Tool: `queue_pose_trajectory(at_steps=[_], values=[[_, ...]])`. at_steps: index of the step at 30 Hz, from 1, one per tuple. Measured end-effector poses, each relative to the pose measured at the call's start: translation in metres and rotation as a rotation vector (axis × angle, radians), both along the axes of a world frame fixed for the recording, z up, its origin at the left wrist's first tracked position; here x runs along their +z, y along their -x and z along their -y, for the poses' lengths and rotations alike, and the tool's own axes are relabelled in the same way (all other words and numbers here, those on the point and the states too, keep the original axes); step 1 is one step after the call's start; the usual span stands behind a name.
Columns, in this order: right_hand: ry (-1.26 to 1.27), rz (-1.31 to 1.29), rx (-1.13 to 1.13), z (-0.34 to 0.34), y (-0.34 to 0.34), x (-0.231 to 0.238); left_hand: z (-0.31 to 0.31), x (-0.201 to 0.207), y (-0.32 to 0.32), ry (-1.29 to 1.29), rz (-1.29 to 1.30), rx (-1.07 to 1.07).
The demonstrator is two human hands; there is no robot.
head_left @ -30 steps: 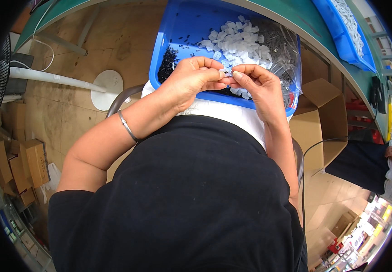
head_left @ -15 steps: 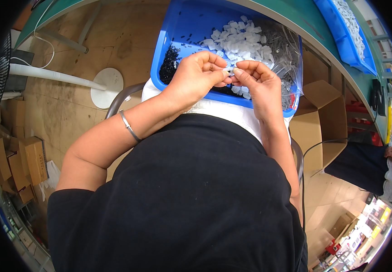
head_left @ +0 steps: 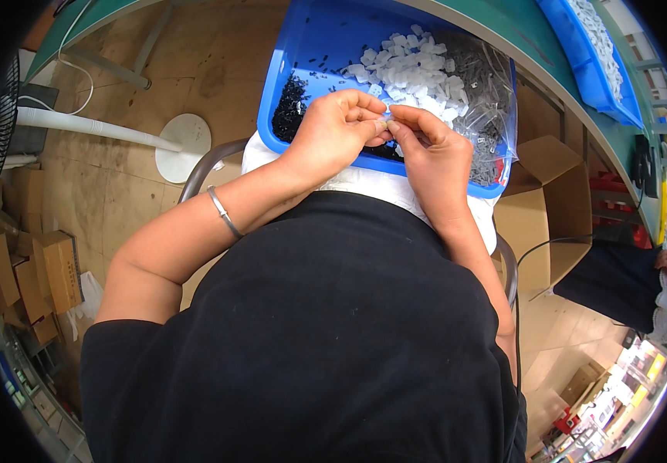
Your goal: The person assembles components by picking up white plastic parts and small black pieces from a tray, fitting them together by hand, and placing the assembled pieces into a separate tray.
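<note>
Both hands meet over the near edge of the blue tray (head_left: 303, 46), the left hand (head_left: 332, 131) and right hand (head_left: 426, 158) pinching one small white plastic piece (head_left: 384, 122) between their fingertips (mostly hidden). Behind the pinch lie white plastic pieces (head_left: 414, 69); black bits (head_left: 289, 100) sit toward the tray's left edge.

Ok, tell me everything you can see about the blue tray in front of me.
The blue tray is a shallow, rectangular bin of what looks like moulded plastic, with a raised rim. It sits tilted, its near edge toward the person's lap. Inside lie a heap of small white plastic pieces, a patch of tiny black parts at its left and a clear plastic bag of small parts draped over its right side. The left hand and right hand meet just above its near rim.
</note>
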State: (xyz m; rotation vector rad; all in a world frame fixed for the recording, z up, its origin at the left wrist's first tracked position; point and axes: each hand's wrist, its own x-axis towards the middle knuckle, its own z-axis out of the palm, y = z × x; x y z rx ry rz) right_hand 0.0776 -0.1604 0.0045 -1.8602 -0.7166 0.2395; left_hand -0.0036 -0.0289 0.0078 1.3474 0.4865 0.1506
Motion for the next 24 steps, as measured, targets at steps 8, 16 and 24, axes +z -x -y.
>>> queue_pose_trajectory(at_steps=[8, 16, 24], values=[[-0.082, -0.204, 0.051, 0.003, -0.013, -0.008, -0.007, -0.003, -0.003, 0.093, -0.034, -0.016], [-0.033, -0.375, 0.078, 0.005, -0.016, -0.004, -0.007, -0.009, -0.002, 0.009, -0.062, -0.054], [-0.066, -0.394, 0.064, 0.004, -0.018, -0.007, -0.006, -0.01, -0.003, 0.009, -0.051, -0.044]])
